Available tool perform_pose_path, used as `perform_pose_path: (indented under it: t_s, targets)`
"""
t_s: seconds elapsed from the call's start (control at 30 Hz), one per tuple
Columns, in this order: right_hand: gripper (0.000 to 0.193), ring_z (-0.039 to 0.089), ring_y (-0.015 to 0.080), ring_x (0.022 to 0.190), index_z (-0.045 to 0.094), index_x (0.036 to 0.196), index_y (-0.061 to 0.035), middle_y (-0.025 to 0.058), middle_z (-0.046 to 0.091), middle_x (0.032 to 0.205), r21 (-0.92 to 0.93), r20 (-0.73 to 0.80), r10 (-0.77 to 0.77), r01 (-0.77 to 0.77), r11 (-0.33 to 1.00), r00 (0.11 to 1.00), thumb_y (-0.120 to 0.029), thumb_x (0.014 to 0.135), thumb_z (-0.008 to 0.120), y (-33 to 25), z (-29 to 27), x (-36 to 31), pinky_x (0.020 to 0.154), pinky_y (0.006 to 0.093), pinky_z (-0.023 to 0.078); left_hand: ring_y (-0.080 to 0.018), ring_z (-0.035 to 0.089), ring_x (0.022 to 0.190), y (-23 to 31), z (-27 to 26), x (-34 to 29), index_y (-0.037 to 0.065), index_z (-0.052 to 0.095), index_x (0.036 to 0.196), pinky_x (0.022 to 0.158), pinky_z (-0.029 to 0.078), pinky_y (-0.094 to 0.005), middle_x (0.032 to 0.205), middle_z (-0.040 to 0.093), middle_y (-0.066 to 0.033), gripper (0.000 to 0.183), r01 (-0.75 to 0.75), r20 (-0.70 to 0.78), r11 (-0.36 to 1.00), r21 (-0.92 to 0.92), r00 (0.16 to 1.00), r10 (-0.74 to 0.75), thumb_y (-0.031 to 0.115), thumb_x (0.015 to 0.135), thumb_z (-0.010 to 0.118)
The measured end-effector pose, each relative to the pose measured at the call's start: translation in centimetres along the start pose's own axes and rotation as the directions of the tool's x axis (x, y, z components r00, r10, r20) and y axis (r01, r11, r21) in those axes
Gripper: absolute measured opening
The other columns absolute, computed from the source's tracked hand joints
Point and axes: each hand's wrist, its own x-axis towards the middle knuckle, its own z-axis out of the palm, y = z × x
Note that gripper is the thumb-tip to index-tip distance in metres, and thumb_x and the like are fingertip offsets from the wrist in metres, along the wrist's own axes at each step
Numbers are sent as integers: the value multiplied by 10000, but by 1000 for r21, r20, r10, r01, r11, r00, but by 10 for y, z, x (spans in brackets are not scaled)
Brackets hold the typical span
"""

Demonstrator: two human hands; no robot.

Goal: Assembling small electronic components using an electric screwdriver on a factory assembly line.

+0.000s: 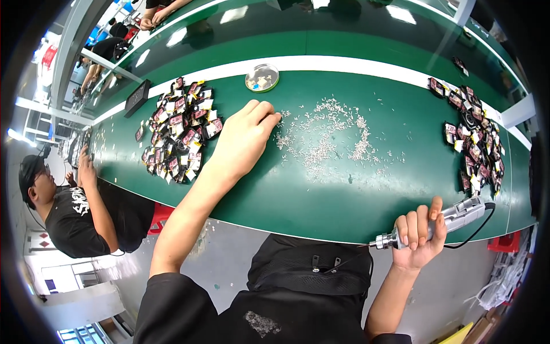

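My left hand (243,137) is closed in a pinch at the left edge of a scatter of tiny silvery screws (329,135) on the green tabletop. Whatever its fingertips grip is too small or hidden to see. Wrapped around a grey electric screwdriver (465,213), my right hand (417,234) is at the table's front edge. The driver's tip points left, and a black cord curves from its back end. Left of my left forearm lies a heap of small black parts with pink and white labels (179,129); a similar heap (472,143) is at the far right.
A round shallow dish (262,79) with small bits inside stands behind the screws, near a white strip (344,65). A black box (137,98) sits at the back left. A co-worker (74,212) sits at the left. A red stool (504,243) is below the table, right.
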Motion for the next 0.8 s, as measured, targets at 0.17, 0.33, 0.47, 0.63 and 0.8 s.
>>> perform_pose_path:
  t_s: [0.17,0.33,0.47,0.63,0.8]
  targets:
    - [142,360,93,385,405,872,-67,-16,369,496,16,12,9,-10,1000,1000,-176,954,445,-2,-2,-2,422,270,372,-221,578,777,-6,1,4,6,632,890,667,509,-320,861,577,-65,161,-194,30,976,100,981,192,-5,729,636]
    - [144,357,95,384,413,873,-64,-16,361,490,12,23,14,-15,1000,1000,-179,954,446,-2,-1,0,431,274,372,-222,583,784,-13,-2,7,9,633,897,672,508,-328,864,582,-66,164,-186,83,979,81,980,179,3,733,632]
    - [142,350,92,384,417,875,-63,-19,355,488,8,15,16,-16,1000,1000,-179,951,450,-2,-1,0,435,272,365,-224,587,786,-10,-1,10,10,637,905,681,508,-332,858,580,-67,169,-165,72,985,50,984,161,0,737,627]
    - [140,344,91,382,421,872,-65,-21,354,487,0,8,15,-15,1000,1000,-179,946,456,-2,0,0,433,270,360,-223,586,788,-12,2,11,10,637,911,679,508,-332,852,576,-71,180,-219,67,970,107,975,213,10,731,641]
    - [140,340,91,378,424,874,-66,-22,352,485,3,9,21,-21,1000,1000,-182,943,463,-2,1,-2,431,270,360,-233,586,716,-13,-2,9,-8,600,865,654,499,-330,800,565,-88,118,-66,-87,990,-128,995,55,-15,756,645]
